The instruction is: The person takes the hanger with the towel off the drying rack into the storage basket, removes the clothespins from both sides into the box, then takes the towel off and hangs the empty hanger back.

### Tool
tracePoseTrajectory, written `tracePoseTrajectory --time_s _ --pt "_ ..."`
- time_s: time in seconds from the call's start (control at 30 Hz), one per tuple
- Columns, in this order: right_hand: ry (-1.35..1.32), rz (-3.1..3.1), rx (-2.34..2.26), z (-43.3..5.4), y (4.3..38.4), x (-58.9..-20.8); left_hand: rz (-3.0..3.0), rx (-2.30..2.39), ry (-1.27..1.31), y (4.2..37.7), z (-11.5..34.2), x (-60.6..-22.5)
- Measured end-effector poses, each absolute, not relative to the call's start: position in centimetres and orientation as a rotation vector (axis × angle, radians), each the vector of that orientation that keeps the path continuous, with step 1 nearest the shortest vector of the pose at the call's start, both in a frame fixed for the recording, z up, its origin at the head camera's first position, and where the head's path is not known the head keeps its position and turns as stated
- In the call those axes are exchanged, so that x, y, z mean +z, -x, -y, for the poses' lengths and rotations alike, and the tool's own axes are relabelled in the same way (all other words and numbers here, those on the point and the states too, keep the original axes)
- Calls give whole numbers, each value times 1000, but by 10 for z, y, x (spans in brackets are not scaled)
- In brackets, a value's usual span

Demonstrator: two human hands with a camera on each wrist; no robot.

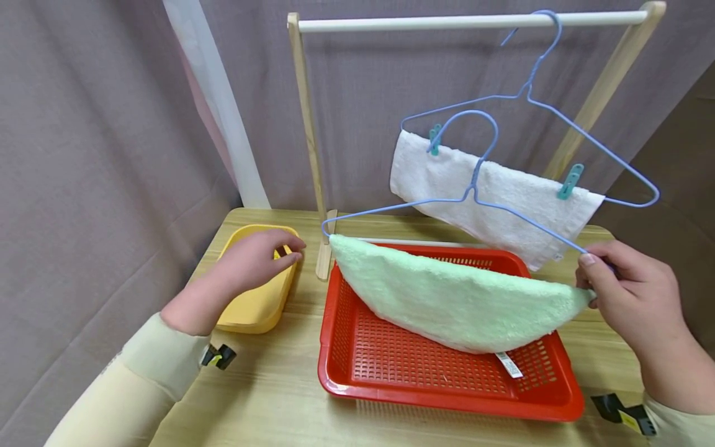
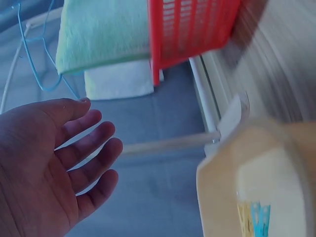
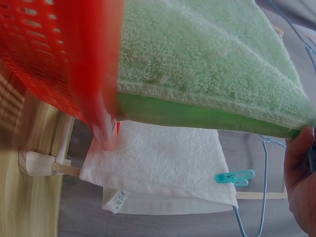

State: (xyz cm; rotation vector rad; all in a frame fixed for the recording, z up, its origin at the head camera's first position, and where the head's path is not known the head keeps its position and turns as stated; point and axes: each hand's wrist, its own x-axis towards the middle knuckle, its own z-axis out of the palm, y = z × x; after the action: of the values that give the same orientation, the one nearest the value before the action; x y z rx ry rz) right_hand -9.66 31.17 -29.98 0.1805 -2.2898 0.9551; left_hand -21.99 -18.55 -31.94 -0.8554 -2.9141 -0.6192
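Note:
My right hand pinches the right end of a blue wire hanger together with a corner of a light green towel. The towel is folded over the hanger's lower bar and sags in the middle, its white tag poking out below. Above the yellow bin hovers my left hand, its fingers loosely bent and holding nothing. In the left wrist view, yellow and blue clothespins lie inside that bin. The red basket sits beneath the towel.
A wooden rack with a white rod stands behind the basket. From it hangs another blue hanger bearing a white towel, held by two teal clothespins. Grey curtains surround the wooden table.

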Motion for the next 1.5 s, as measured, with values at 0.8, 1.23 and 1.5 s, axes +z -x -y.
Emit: tracePoseTrajectory --time_s 0.8,1.23,1.5 --pt "-185 2254 983 -312 96 -296 2866 -861 692 197 155 -324" --pt "-194 2226 1002 -312 95 -295 2777 -1170 630 200 135 -322" --pt "-130 2240 1006 -311 96 -293 2707 -1271 612 199 127 -322"
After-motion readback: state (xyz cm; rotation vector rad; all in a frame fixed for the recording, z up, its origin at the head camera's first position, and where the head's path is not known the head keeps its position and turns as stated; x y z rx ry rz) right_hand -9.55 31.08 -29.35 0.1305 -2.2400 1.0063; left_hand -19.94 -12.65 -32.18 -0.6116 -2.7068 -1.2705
